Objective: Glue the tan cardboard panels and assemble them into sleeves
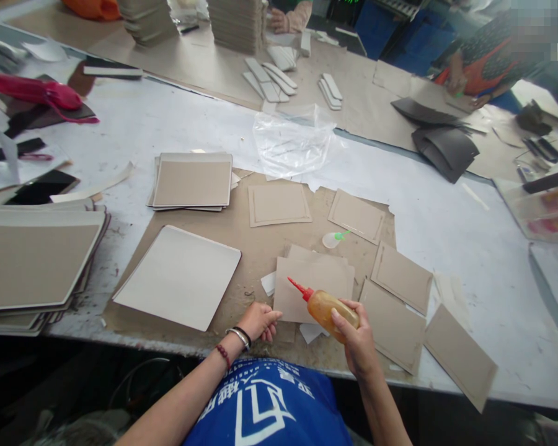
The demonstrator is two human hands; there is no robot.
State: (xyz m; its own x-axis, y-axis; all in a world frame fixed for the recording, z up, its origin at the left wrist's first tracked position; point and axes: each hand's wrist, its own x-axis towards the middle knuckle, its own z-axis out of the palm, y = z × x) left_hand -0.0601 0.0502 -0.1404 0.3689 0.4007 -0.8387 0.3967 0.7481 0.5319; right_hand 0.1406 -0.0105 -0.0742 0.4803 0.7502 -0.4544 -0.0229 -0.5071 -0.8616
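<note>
In my right hand point(360, 337) is a squeeze bottle point(330, 313) of amber liquid, probably glue, with a red nozzle pointing up and left. The nozzle tip is over a beige card point(291, 303) near my body; whether it touches cannot be seen. My left hand point(260, 321) is closed at that card's lower left edge, thumb and finger pinching it. Under this card lie more beige cards point(323, 263) in a loose pile. Several cards with a thin line along their edges lie around it, among them one card point(279, 205) behind and another card point(402, 275) to the right.
A small white bottle point(331, 240) with a green tip lies beyond the pile. A large pale panel point(181, 279) is left of my hand. Stacked panels point(193, 179) and a thicker stack point(37, 260) stand farther left. Clear plastic point(292, 139) lies behind. Co-workers are across the table.
</note>
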